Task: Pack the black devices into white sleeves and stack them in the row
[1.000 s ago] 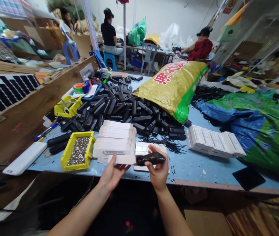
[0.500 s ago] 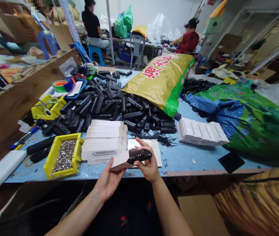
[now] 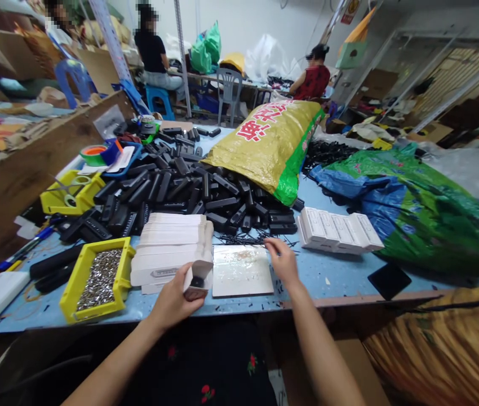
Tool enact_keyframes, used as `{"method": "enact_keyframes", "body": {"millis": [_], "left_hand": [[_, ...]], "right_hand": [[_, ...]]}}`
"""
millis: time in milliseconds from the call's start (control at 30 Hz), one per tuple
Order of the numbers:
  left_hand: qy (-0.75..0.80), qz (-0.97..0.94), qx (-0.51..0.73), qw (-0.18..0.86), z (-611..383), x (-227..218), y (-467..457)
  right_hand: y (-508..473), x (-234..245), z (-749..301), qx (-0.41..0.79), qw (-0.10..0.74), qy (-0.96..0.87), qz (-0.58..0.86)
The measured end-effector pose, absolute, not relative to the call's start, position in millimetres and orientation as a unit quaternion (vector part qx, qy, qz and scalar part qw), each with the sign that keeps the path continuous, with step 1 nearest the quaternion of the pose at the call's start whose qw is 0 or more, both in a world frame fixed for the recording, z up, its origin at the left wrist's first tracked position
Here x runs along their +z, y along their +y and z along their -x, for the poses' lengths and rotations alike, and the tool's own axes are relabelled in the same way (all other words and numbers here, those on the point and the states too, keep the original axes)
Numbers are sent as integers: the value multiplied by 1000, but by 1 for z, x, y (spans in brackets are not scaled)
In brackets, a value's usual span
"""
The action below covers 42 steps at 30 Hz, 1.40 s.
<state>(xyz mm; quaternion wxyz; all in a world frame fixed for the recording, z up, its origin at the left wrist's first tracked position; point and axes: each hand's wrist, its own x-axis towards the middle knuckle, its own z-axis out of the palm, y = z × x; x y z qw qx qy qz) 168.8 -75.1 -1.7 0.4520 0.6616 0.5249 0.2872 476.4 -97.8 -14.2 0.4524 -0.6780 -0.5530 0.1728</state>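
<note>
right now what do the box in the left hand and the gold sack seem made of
Box: probably white cardboard, matte, judging by its thin, flat walls. Gold sack: likely plastic, glossy, from its bright highlights and creases; woven or film, unclear.

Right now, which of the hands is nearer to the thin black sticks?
The right hand. It is at the right part of the thin black sticks; touching is unclear. The left hand, holding a white box, is farther, towards the front left.
</note>
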Motion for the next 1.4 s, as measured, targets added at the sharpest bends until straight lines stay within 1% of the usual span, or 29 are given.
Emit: {"method": "enact_keyframes", "body": {"millis": [67, 133, 200, 300, 400, 467, 533, 600, 667, 700, 733, 833, 867, 900, 933, 1000, 1067, 1100, 1167, 1233, 1333, 1400], "left_hand": [[543, -666, 299, 414, -165, -5, -73], [540, -674, 302, 404, -162, -7, -72], [536, -678, 302, 401, -163, -8, -72], [531, -682, 294, 408, -169, -6, -73], [520, -652, 312, 455, -174, -4, -72], [513, -606, 340, 503, -176, -3, -70], [498, -574, 365, 538, -177, -2, -70], [479, -579, 371, 546, -177, -2, -70], [471, -592, 365, 543, -177, -4, -70], [474, -592, 359, 544, -176, -5, -71], [480, -590, 352, 545, -175, -7, -71], [497, -599, 322, 539, -171, -12, -73], [495, -608, 319, 532, -170, -14, -73], [491, -617, 322, 524, -169, -16, -72], [485, -625, 330, 515, -168, -17, -71], [474, -641, 340, 498, -167, -20, -69], [469, -647, 334, 499, -167, -22, -67], [468, -641, 334, 509, -168, -23, -66], [467, -611, 334, 545, -169, -23, -64], [475, -575, 338, 574, -171, -21, -64], [492, -549, 340, 584, -171, -18, -65], [498, -555, 338, 574, -170, -16, -65]], "right_hand": [[-91, -28, -523, 137, 437, -525, 718], [-91, -41, -549, 146, 433, -524, 719], [-95, -53, -554, 156, 441, -521, 714], [-98, -71, -542, 159, 484, -467, 722], [-91, -82, -534, 168, 535, -381, 735], [-85, -76, -528, 184, 557, -341, 735], [-82, -59, -510, 199, 571, -323, 728], [-84, -36, -474, 235, 593, -334, 694], [-90, -15, -424, 300, 619, -378, 620], [-93, -6, -399, 313, 617, -413, 592], [-95, 0, -377, 314, 593, -462, 580], [-97, 10, -338, 252, 464, -616, 585], [-96, 10, -335, 229, 427, -651, 584], [-95, 9, -334, 213, 410, -671, 581], [-93, 7, -334, 209, 412, -672, 579], [-89, -2, -334, 245, 463, -623, 581], [-85, -14, -330, 331, 519, -549, 566], [-84, -20, -326, 376, 529, -530, 545], [-84, -29, -318, 428, 530, -545, 489], [-84, -33, -311, 435, 526, -571, 456], [-84, -31, -310, 459, 520, -546, 469], [-83, -27, -313, 452, 522, -543, 478]]}}
